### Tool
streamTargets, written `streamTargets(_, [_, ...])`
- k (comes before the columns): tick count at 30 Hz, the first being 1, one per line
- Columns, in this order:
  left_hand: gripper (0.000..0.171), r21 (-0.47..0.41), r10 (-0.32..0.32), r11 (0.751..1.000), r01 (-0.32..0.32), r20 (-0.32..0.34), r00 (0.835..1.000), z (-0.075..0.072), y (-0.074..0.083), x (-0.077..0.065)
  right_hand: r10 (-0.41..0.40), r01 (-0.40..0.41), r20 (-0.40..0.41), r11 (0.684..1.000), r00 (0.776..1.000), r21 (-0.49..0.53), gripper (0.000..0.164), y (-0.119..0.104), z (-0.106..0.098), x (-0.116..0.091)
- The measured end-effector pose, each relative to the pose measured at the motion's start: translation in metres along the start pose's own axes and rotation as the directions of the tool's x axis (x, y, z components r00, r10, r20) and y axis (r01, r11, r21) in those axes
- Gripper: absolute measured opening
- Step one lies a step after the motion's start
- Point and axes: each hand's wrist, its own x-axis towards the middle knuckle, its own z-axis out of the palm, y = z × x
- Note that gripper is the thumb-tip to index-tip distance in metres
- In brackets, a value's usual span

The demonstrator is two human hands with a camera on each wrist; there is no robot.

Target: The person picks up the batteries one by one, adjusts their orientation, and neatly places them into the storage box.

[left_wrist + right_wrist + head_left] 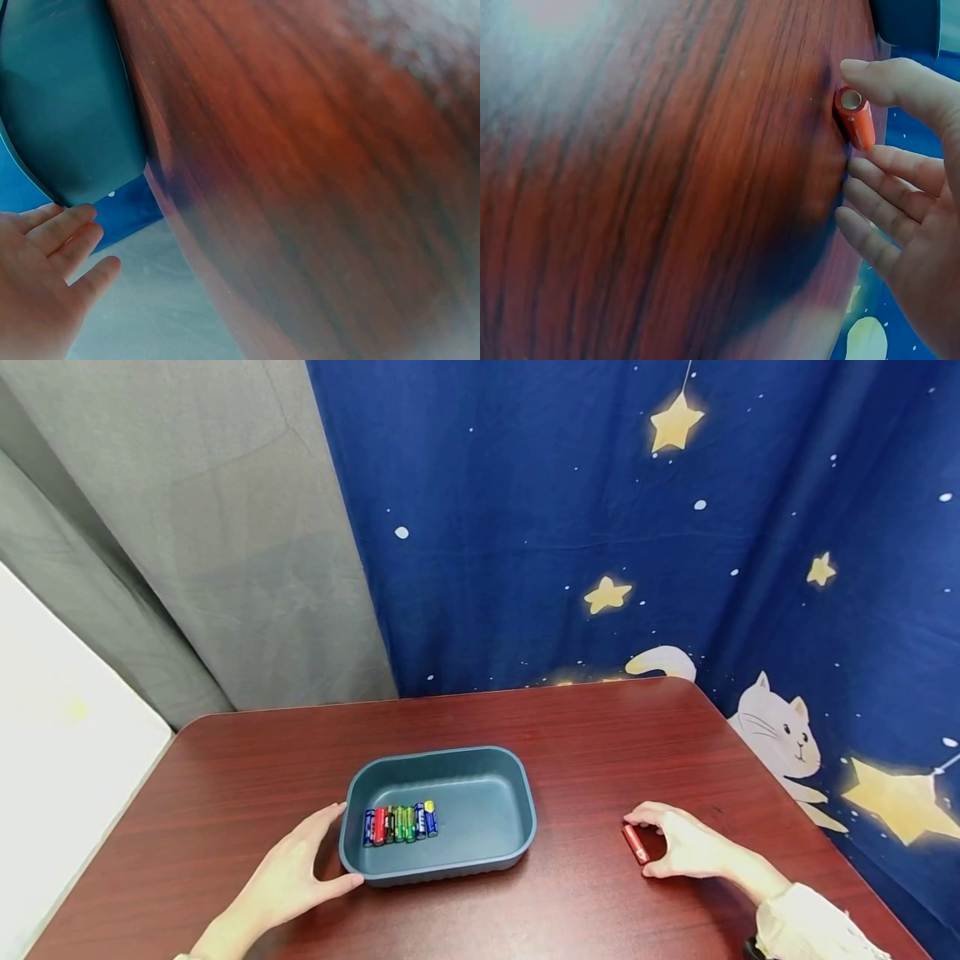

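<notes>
A blue-green box [480, 864] stands on the table, with several batteries [400, 823] lined up side by side toward its left. At the box's left end, my left hand [288, 868] rests with thumb and fingers spread against the rim; its fingertips touch the box [82, 135] in the left wrist view. Off to the right, a red battery [636, 844] lies on the table between the thumb and fingers of my right hand [686, 843]. In the right wrist view the thumb is by the red battery's [861, 127] silver end, and the fingers are near its other end.
The dark red-brown wooden table [577, 743] stretches around the box and ends at a far edge. Behind it hang a grey curtain [247, 527] and a blue star-patterned curtain [525, 527]. A white surface [60, 760] borders the table at left.
</notes>
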Motion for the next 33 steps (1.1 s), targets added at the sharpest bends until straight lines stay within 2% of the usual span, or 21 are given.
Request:
streamTargets(9, [0.091, 0.003, 0.009, 1.0, -0.009, -0.011, 1.0, 0.0, 0.0, 0.0, 0.01, -0.01, 0.015, 1.0, 1.0, -0.015, 0.047, 0.0, 0.001, 0.003])
streamTargets(19, [0.091, 0.009, 0.02, 1.0, -0.02, -0.015, 1.0, 0.0, -0.001, 0.0, 0.013, -0.012, 0.015, 0.998, 1.0, -0.068, 0.041, -0.006, 0.002, 0.017])
streamTargets(27, [0.091, 0.012, 0.024, 1.0, -0.024, -0.019, 1.0, 0.0, -0.001, -0.001, 0.076, -0.074, 0.038, 0.995, 0.996, -0.073, 0.041, -0.015, -0.014, 0.05])
streamTargets(33, [0.09, 0.002, 0.009, 1.0, -0.009, -0.009, 1.0, 0.001, -0.001, 0.0, 0.047, -0.045, 0.026, 0.994, 0.999, -0.097, 0.046, -0.027, -0.028, 0.083])
